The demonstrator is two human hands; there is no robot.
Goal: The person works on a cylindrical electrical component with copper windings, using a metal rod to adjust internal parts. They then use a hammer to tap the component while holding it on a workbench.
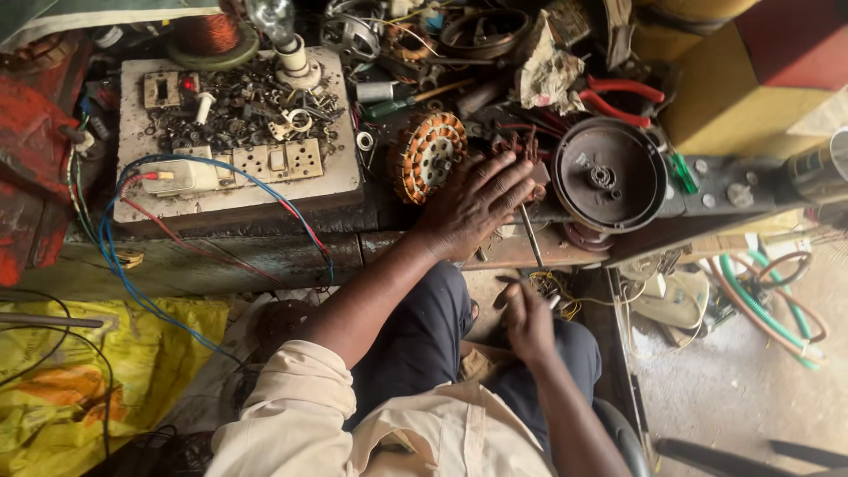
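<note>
Cluttered workbench (pixel 265 252): left hand (pixel 473 205) spread flat; right hand (pixel 528 320) pinches wires (pixel 552 284); yellow bag (pixel 62 371) below.

Left hand (pixel 473 205) is reaching forward, palm down, fingers spread. Right hand (pixel 528 320) is curling low near the lap.

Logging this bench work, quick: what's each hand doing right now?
Left hand: open, fingers spread, resting flat on the bench beside the copper-wound stator.
Right hand: closed around something small near the yellow wires; what it holds cannot be told.
</note>
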